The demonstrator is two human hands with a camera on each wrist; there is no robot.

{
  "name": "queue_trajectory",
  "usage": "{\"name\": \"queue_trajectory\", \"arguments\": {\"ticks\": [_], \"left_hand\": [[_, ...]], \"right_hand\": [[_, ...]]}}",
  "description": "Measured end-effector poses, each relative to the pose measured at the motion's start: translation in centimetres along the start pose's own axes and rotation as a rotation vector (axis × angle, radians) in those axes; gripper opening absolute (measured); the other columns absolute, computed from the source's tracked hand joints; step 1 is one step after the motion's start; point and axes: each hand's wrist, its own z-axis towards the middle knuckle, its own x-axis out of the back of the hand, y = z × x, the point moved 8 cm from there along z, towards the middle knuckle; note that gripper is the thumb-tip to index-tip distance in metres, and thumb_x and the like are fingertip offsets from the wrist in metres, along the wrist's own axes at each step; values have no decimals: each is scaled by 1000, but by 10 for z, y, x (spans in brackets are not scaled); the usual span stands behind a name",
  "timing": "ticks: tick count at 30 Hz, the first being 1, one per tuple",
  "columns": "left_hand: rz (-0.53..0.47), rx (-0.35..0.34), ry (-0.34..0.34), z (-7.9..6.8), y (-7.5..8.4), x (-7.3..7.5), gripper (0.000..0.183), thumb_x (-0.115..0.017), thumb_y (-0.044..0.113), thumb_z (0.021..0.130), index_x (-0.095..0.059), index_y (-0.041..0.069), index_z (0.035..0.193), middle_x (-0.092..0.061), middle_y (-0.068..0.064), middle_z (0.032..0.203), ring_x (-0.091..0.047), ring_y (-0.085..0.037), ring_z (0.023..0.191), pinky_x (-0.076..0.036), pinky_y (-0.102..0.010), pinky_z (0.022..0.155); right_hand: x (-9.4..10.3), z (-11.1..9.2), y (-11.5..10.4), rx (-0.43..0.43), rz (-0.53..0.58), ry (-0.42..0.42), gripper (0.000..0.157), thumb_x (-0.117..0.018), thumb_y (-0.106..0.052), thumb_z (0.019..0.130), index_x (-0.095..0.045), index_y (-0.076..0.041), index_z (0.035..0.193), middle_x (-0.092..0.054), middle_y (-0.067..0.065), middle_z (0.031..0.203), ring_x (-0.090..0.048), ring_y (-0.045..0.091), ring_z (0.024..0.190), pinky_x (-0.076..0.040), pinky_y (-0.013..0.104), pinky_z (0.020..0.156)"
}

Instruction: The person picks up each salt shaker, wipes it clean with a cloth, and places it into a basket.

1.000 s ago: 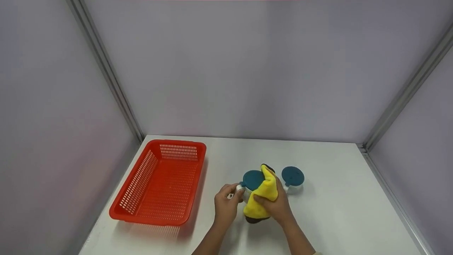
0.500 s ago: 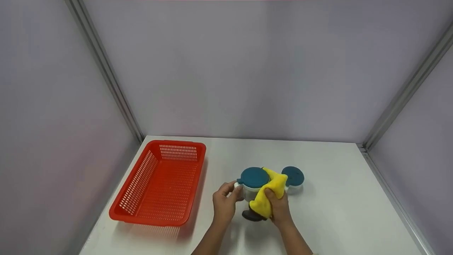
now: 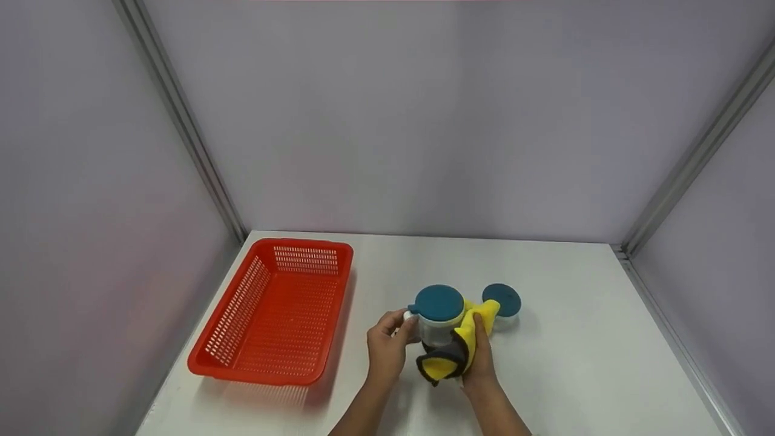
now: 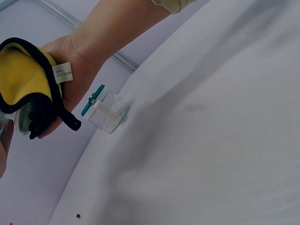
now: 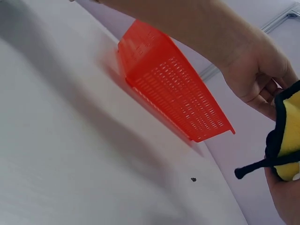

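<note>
Only the left-wrist view shows the cloth's label, apparently lettered.

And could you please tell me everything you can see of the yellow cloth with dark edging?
The dark-edged yellow cloth looks like soft, plush fabric, with a short black strap and a small white printed label. It is bunched and folded, held up off the flat white tabletop in the person's bare right-hand grip, and lies against the side of a clear cylindrical mug with a round teal lid. The grip covers part of it.
</note>
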Motion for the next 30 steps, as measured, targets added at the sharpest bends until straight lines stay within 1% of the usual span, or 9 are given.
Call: {"name": "queue_trajectory", "arguments": {"ticks": [2, 5, 8, 11, 16, 18, 24, 27, 30], "left_hand": [[-3, -1, -4, 0, 1, -1, 18, -70, 22, 92, -73, 13, 107, -69, -8, 96, -70, -23, 88, -61, -33, 75], [-5, 0, 0, 0, 2, -1, 18, -70, 21, 92, -73, 13, 108, -68, -7, 95, -70, -22, 88, -61, -32, 76], [0, -12, 14, 0, 3, 0, 17, -70, 17, 92, -73, 12, 108, -67, -7, 94, -70, -21, 87, -61, -32, 76], [18, -41, 28, -1, 8, 1, 17, -69, 12, 92, -72, 8, 108, -66, -9, 93, -70, -23, 85, -61, -33, 74], [49, -113, 55, -9, 32, 0, 19, -69, 7, 91, -71, 3, 109, -64, -10, 92, -70, -25, 81, -61, -31, 74], [67, -143, 68, -14, 42, 1, 18, -69, 6, 91, -71, 2, 109, -64, -10, 91, -70, -23, 80, -61, -29, 74], [131, -187, 110, -20, 51, -1, 16, -70, 8, 91, -73, 5, 106, -65, -5, 89, -65, -14, 80, -57, -26, 73], [156, -206, 119, -21, 53, -2, 17, -71, 9, 90, -73, 5, 106, -66, -4, 90, -62, -12, 82, -54, -26, 70], [157, -217, 123, -22, 53, -2, 17, -71, 8, 90, -73, 4, 106, -66, -4, 90, -60, -12, 84, -54, -24, 69]], "right_hand": [[-2, -2, 2, -23, 41, -27, 82, -40, -79, 87, -27, -22, 144, -46, -2, 127, -46, 18, 118, -44, 30, 104], [-3, -4, 5, -56, 94, -29, 82, -45, -79, 85, -29, -23, 142, -47, -1, 126, -46, 19, 117, -45, 32, 103], [-4, -5, 9, -78, 155, -5, 84, -53, -77, 82, -31, -23, 142, -46, 1, 129, -45, 19, 119, -44, 33, 105], [-3, -5, 10, -64, 172, 65, 86, -59, -75, 79, -34, -22, 142, -46, 0, 131, -45, 19, 121, -43, 32, 106], [4, -7, 7, 35, 47, 222, 87, -59, -74, 80, -38, -17, 142, -52, 0, 126, -47, 19, 117, -43, 30, 103], [6, -9, 7, 54, 11, 278, 87, -60, -73, 80, -38, -15, 142, -55, -1, 124, -49, 19, 114, -45, 29, 102], [7, -12, 6, 86, 7, 317, 83, -59, -69, 83, -38, -15, 142, -56, 0, 121, -52, 18, 111, -49, 26, 96], [7, -12, 4, 109, 15, 331, 78, -60, -67, 84, -41, -14, 139, -56, 1, 120, -53, 18, 110, -51, 26, 95], [7, -13, 4, 118, -20, 358, 80, -59, -68, 84, -40, -14, 140, -55, 2, 121, -53, 19, 111, -50, 28, 98]]}}
